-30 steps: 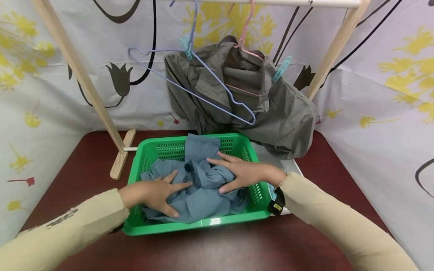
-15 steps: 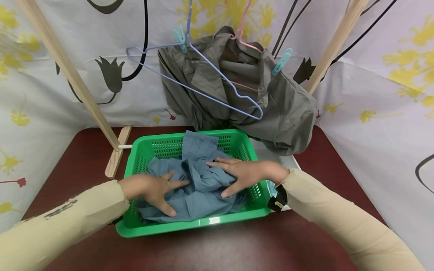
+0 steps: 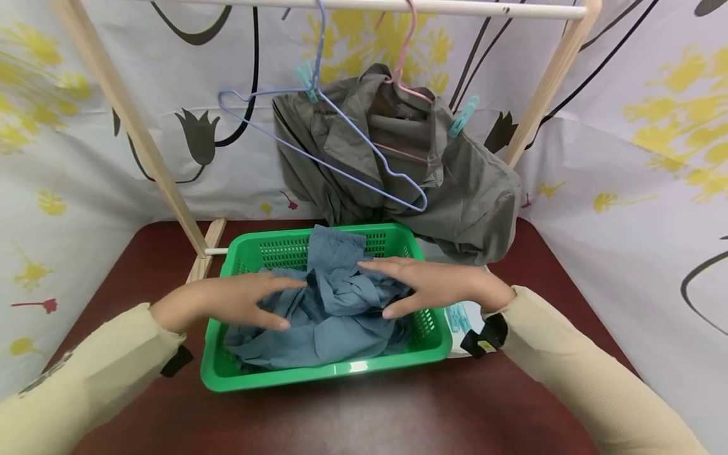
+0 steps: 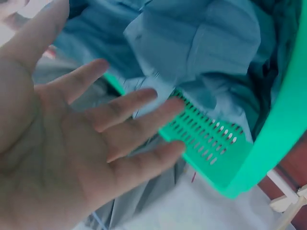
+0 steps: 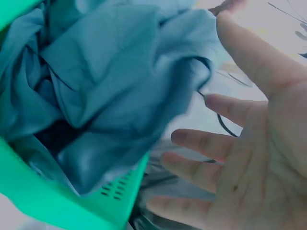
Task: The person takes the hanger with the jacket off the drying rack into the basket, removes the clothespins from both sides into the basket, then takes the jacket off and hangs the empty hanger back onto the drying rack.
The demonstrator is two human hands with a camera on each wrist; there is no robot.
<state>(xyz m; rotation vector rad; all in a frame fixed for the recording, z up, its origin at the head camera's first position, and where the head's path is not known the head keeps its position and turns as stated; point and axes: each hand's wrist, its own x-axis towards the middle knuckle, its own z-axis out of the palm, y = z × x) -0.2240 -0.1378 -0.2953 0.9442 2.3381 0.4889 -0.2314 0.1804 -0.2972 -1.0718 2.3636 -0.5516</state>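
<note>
A crumpled blue-grey garment (image 3: 341, 328) lies in a green plastic basket (image 3: 284, 378), one flap of it standing up against the far wall. Above the left part of the cloth hovers my left hand (image 3: 227, 299), its fingers spread and holding nothing. My right hand (image 3: 432, 283) is over the basket's right side, fingers extended, also without anything in it. Both wrist views show an outstretched palm beside the garment, seen as folds of cloth (image 4: 192, 38) on the left and loose cloth (image 5: 105, 67) on the right.
A wooden rack with a white rod (image 3: 443, 6) stands behind the basket. From it hang a blue hanger (image 3: 341, 167) and a grey jacket (image 3: 352, 145) on a pink hanger (image 3: 404, 47). Light-blue clothespins (image 3: 457, 318) lie right of the basket on the dark red table (image 3: 364, 417).
Both hands have lifted off the garment and moved apart, the left to the left and the right to the right. The garment stays in the basket. The head view shifted slightly.
</note>
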